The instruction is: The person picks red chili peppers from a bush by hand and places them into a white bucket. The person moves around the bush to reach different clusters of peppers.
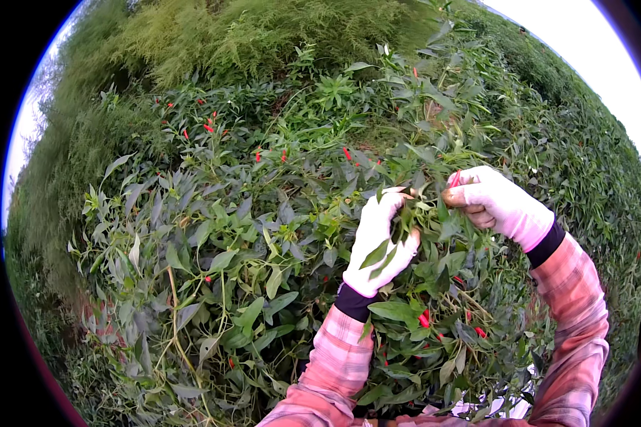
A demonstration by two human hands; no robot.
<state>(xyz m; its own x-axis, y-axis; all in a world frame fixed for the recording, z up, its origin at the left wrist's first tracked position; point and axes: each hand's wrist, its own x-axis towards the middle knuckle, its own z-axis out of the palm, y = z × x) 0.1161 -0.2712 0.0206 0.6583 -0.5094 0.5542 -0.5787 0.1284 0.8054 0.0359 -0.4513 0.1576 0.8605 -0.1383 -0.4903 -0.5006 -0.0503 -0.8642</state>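
Note:
My left hand [378, 248], in a white glove with the fingertips uncovered, curls around a leafy chili pepper sprig [412, 211]. Some leaves lie across its palm. To its right, my right hand [505, 205] wears a similar glove and pinches a red chili pepper [455, 179] between thumb and fingers. Whether that pepper is still joined to the plant cannot be seen. Below my hands, more red chilies [424, 319] hang among the green leaves of the chili bush [245, 320].
Dense chili foliage surrounds both arms, with red chilies [208, 128] farther off at the left. A bare stem [173, 304] rises at the lower left. Feathery green shrubs [235, 42] stand behind. A white sheet-like thing [505, 406] shows partly through leaves at the bottom right.

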